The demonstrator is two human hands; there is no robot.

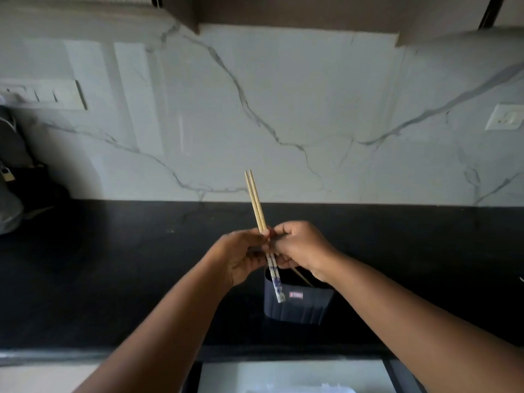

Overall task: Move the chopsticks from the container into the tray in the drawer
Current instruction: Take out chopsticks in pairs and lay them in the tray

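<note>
— Hands?
— My left hand (241, 255) and right hand (300, 248) both pinch 2 chopsticks (256, 205), held upright above the dark container (297, 304) on the black counter (113, 265).
— Anything in the container?
— 1 more stick (302, 276) leans inside.

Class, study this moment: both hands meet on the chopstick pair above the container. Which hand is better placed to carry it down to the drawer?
Probably left. The left hand wraps the chopsticks mid-length; the right hand only touches them, above the container.
</note>
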